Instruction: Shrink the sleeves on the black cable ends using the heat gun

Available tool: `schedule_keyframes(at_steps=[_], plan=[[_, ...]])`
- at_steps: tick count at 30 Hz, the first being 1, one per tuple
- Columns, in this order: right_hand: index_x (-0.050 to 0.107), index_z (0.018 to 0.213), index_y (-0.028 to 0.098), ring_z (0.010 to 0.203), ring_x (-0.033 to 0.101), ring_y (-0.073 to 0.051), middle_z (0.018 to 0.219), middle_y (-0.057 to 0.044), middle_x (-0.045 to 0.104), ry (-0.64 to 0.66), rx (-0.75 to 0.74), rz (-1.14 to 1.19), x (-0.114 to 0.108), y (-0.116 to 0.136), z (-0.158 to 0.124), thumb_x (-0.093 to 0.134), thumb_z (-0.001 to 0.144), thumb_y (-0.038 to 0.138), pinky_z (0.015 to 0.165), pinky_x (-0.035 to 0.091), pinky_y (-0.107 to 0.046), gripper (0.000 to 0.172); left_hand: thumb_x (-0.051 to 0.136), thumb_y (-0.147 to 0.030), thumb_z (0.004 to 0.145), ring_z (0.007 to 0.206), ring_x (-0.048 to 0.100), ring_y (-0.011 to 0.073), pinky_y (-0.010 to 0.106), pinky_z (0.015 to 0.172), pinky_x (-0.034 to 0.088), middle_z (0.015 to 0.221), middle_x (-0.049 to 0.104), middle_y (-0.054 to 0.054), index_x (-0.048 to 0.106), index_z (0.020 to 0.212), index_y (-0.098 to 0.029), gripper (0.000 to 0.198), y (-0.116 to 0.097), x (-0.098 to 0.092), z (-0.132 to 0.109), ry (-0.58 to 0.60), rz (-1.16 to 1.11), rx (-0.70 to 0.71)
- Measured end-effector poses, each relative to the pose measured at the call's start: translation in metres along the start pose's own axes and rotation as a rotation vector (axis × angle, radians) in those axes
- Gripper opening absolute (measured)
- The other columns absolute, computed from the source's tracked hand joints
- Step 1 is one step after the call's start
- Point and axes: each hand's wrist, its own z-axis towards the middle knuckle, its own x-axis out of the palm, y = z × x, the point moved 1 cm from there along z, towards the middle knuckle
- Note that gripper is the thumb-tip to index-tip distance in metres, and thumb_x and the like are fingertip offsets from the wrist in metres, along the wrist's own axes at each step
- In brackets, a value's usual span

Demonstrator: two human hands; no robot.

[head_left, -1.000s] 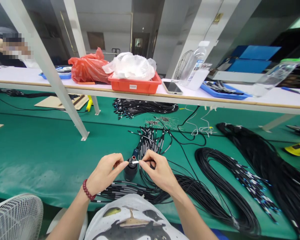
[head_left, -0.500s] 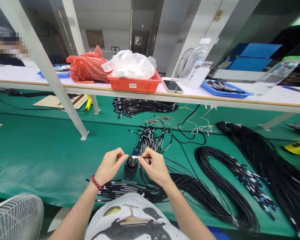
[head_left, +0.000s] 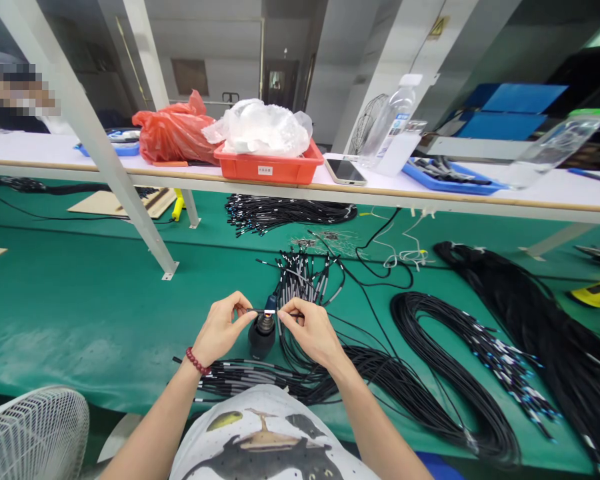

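Between my two hands a thin black cable with a white sleeve (head_left: pixel 270 311) is held level. My left hand (head_left: pixel 226 325) pinches its left end between thumb and fingers. On the other side my right hand (head_left: pixel 309 327) is closed on the cable just right of the white sleeve. Directly under the sleeve stands a heat gun (head_left: pixel 263 337), upright, its metal nozzle pointing up. Behind it lies a fan of black cables with grey and white sleeves (head_left: pixel 300 280). More cable ends (head_left: pixel 240 379) lie between my forearms, close to my body.
A coiled cable bundle (head_left: pixel 450 373) and a thicker black bundle (head_left: pixel 520 307) lie to the right. Above the bench runs a shelf (head_left: pixel 190 179) with a red bin (head_left: pixel 265 170), a phone (head_left: pixel 347 171) and bottles. A yellow tool (head_left: pixel 597 293) sits far right, a fan (head_left: pixel 35 433) lower left.
Both hands stay almost in place, the cable sitting very slightly higher over the heat gun nozzle. The white sleeve looks a little turned. The rest shifts only slightly with the camera.
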Motion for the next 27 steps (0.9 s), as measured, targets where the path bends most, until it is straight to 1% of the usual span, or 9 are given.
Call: schedule_keyframes(at_steps=[2, 5, 9, 11, 13, 17, 20, 23, 27], plan=[[0.067, 0.074, 0.019, 0.061, 0.056, -0.013, 0.069, 0.000, 0.067, 0.029, -0.025, 0.016, -0.0024, -0.0007, -0.0004, 0.054, 0.085, 0.025, 0.057, 0.037, -0.023, 0.019, 0.055, -0.036, 0.086, 0.069, 0.050, 0.0137, 0.024, 0.064, 0.035, 0.074, 0.059, -0.002, 0.056, 0.078, -0.019, 0.019, -0.0014, -0.0009, -0.0005, 0.001, 0.008, -0.001], [0.068, 0.073, 0.019, 0.064, 0.058, -0.013, 0.071, 0.000, 0.069, 0.021, -0.053, 0.047, -0.0047, 0.0000, -0.0016, 0.054, 0.086, 0.024, 0.060, 0.040, -0.023, 0.019, 0.047, -0.041, 0.091, 0.063, 0.047, 0.0134, 0.025, 0.061, 0.033, 0.070, 0.056, -0.003, 0.052, 0.079, -0.020, 0.025, -0.0047, -0.0023, -0.0010, 0.053, 0.059, -0.013], [0.068, 0.072, 0.019, 0.066, 0.059, -0.013, 0.071, 0.000, 0.069, 0.009, -0.060, 0.077, -0.0046, 0.0020, -0.0021, 0.056, 0.085, 0.022, 0.061, 0.042, -0.022, 0.017, 0.032, -0.044, 0.097, 0.059, 0.047, 0.0138, 0.027, 0.061, 0.030, 0.062, 0.054, -0.003, 0.048, 0.069, -0.020, 0.040, -0.0077, -0.0022, -0.0005, 0.130, 0.141, -0.020], [0.068, 0.072, 0.019, 0.067, 0.060, -0.013, 0.072, 0.000, 0.070, 0.007, -0.062, 0.086, -0.0038, 0.0021, -0.0014, 0.057, 0.085, 0.021, 0.063, 0.043, -0.022, 0.017, 0.032, -0.044, 0.097, 0.060, 0.048, 0.0140, 0.027, 0.062, 0.030, 0.061, 0.054, -0.003, 0.046, 0.065, -0.020, 0.042, -0.0078, -0.0011, -0.0002, 0.121, 0.136, -0.010], [0.068, 0.072, 0.019, 0.068, 0.061, -0.014, 0.073, 0.000, 0.071, 0.007, -0.061, 0.094, -0.0027, 0.0010, -0.0004, 0.057, 0.084, 0.019, 0.064, 0.044, -0.022, 0.016, 0.035, -0.043, 0.096, 0.059, 0.047, 0.0134, 0.026, 0.061, 0.030, 0.061, 0.052, -0.003, 0.046, 0.066, -0.020, 0.040, -0.0069, 0.0004, -0.0003, 0.107, 0.108, -0.004], [0.069, 0.074, 0.019, 0.070, 0.063, -0.014, 0.075, -0.001, 0.071, 0.001, -0.045, 0.099, -0.0012, -0.0036, 0.0009, 0.060, 0.082, 0.017, 0.065, 0.046, -0.022, 0.012, 0.042, -0.036, 0.094, 0.060, 0.044, 0.0126, 0.025, 0.059, 0.029, 0.066, 0.051, -0.004, 0.049, 0.074, -0.020, 0.027, -0.0041, 0.0017, -0.0017, 0.088, 0.048, 0.035], [0.070, 0.080, 0.020, 0.075, 0.064, -0.016, 0.080, -0.002, 0.072, 0.014, -0.057, 0.055, -0.0015, -0.0064, 0.0004, 0.059, 0.084, 0.021, 0.068, 0.046, -0.024, 0.012, 0.044, -0.034, 0.093, 0.062, 0.044, 0.0124, 0.024, 0.060, 0.029, 0.071, 0.052, -0.004, 0.051, 0.080, -0.020, 0.020, -0.0033, 0.0010, -0.0024, 0.078, 0.031, 0.053], [0.070, 0.080, 0.021, 0.077, 0.063, -0.017, 0.081, -0.002, 0.072, 0.025, -0.094, -0.024, -0.0028, -0.0071, -0.0010, 0.056, 0.088, 0.024, 0.069, 0.044, -0.026, 0.017, 0.042, -0.037, 0.093, 0.060, 0.043, 0.0122, 0.024, 0.058, 0.029, 0.068, 0.051, -0.004, 0.050, 0.078, -0.020, 0.024, -0.0046, 0.0004, -0.0027, 0.088, 0.019, 0.032], [0.069, 0.075, 0.020, 0.073, 0.062, -0.016, 0.077, -0.001, 0.070, 0.007, -0.103, -0.047, -0.0034, -0.0057, -0.0024, 0.056, 0.089, 0.025, 0.067, 0.043, -0.026, 0.019, 0.036, -0.045, 0.095, 0.053, 0.041, 0.0117, 0.025, 0.056, 0.030, 0.057, 0.048, -0.005, 0.047, 0.066, -0.020, 0.040, -0.0077, 0.0006, -0.0031, 0.071, 0.014, -0.020]])
